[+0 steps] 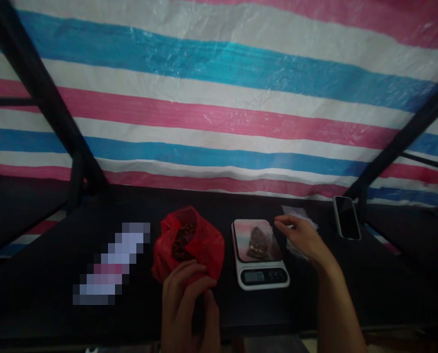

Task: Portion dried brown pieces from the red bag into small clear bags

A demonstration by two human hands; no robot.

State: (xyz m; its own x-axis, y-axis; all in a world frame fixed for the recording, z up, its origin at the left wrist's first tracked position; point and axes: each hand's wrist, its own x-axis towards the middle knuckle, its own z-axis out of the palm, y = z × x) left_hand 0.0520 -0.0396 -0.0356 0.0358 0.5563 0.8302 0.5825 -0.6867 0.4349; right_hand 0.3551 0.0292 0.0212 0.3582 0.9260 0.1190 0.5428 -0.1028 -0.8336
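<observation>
A red plastic bag (211, 240) stands with its mouth open, and small dark brown pieces (183, 240) show inside. My left hand (189, 299) is at the bag's near edge, its fingers curled over the red plastic. To the right sits a white digital kitchen scale (241, 282). On its plate lies a small clear plastic bag (260, 242) holding brownish contents. Just right of the plate is my right hand (302, 238), fingers stretched toward the plate's corner, with nothing visible in them. Beneath and behind that hand lie clear plastic bags (294, 212), partly hidden. The scale's reading is too dim to make out.
Everything rests on a black tabletop (131, 318). A blurred-out, pale elongated item (112, 264) lies left of the red bag. A phone (347, 218) lies at the far right. Dark slanted frame bars (46, 93) flank a striped plastic sheet (211, 117) behind.
</observation>
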